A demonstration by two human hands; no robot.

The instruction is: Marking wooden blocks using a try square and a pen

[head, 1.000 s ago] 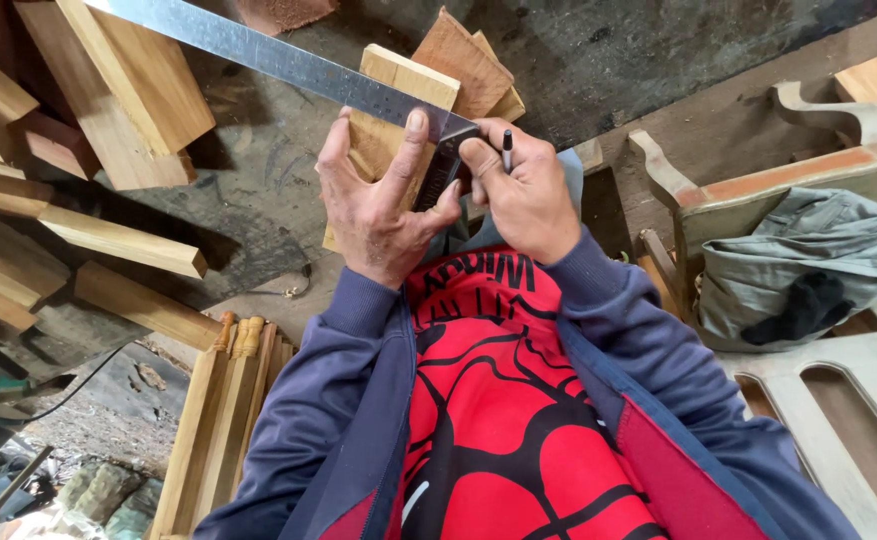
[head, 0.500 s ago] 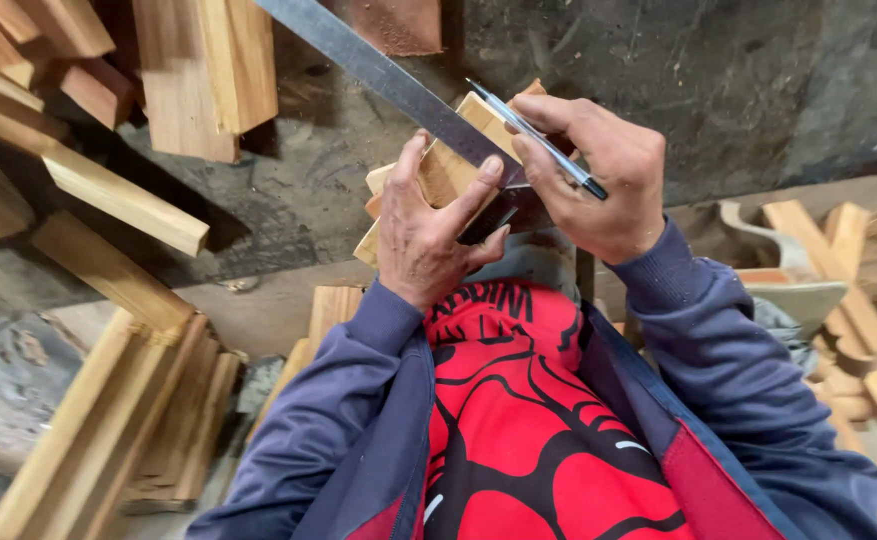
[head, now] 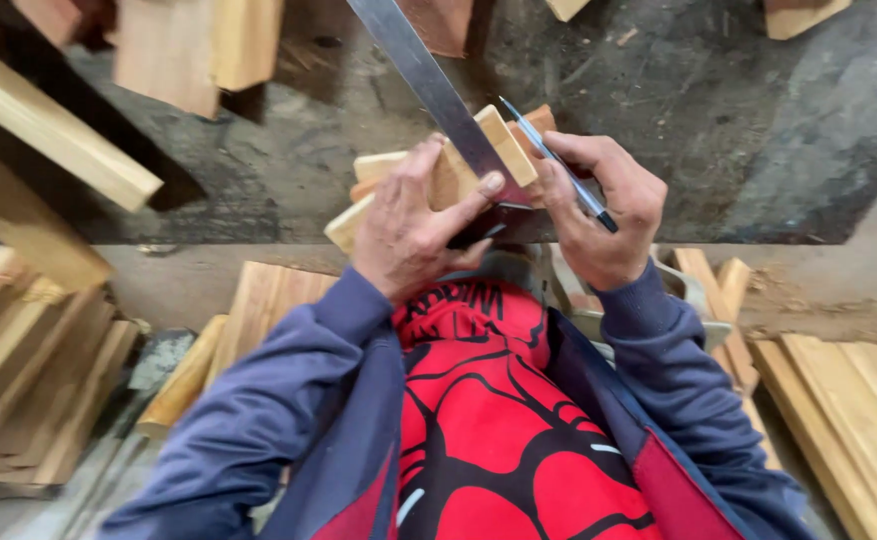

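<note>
Red-and-black printed shirt (head: 498,420) under a blue jacket fills the near field. Left hand (head: 408,235) closed around a small pale wooden block (head: 438,175), thumb pressing the flat steel ruler blade (head: 428,80) of a square against its top face. Right hand (head: 603,215) closed in a writing grip on a slim dark pen (head: 558,165), tip at the block's edge beside the blade. Beyond: dark concrete floor (head: 708,120), loose timber offcuts (head: 58,130) at left.
</note>
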